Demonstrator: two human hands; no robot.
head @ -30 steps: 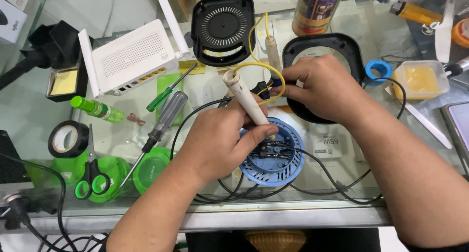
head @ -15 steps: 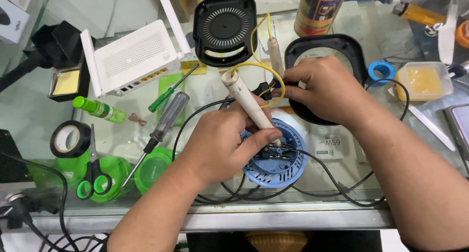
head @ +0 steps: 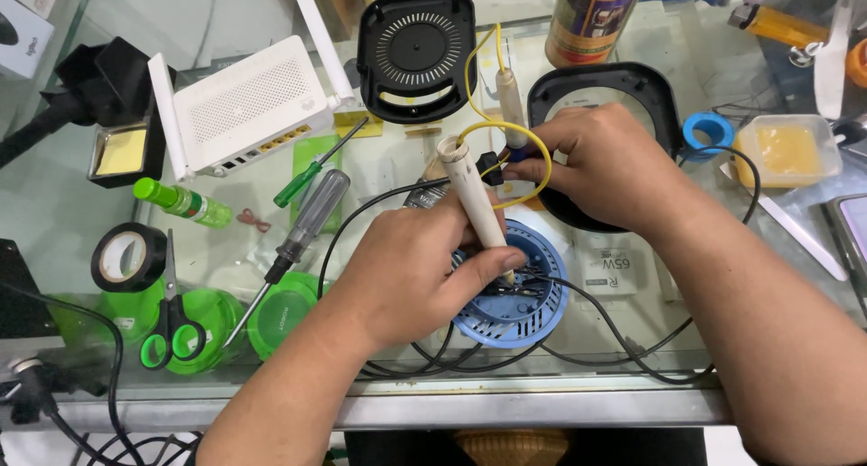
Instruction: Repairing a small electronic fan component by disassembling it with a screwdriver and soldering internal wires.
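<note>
A tape roll [head: 129, 256], scissors [head: 169, 326] and a screwdriver [head: 302, 234] lay at left. The left hand [head: 411, 276] gripped a cream soldering iron [head: 476, 209] with fingers closed, tip down on the blue grille [head: 515, 294] at centre. The right hand [head: 605, 163] pinched a yellow wire [head: 506, 132] just above it.

Pretty cluttered glass worktop [head: 72, 204] here. A white router [head: 244, 109] with two antennas sits at about 10 o'clock, with a black round-grilled cover [head: 416, 55] up at 12. Just below the router lie a green-handled screwdriver [head: 318, 166] and a bigger clear-handled screwdriver [head: 302, 236]. Off at 9 o'clock there's a small green bottle [head: 181, 202], a roll of black tape [head: 128, 256] and green-handled scissors [head: 170, 326]. A blue tape roll [head: 706, 132] and a yellowish plastic tub [head: 786, 150] sit around 2 o'clock, and a brown spray can [head: 591, 19] stands at 1.
</note>
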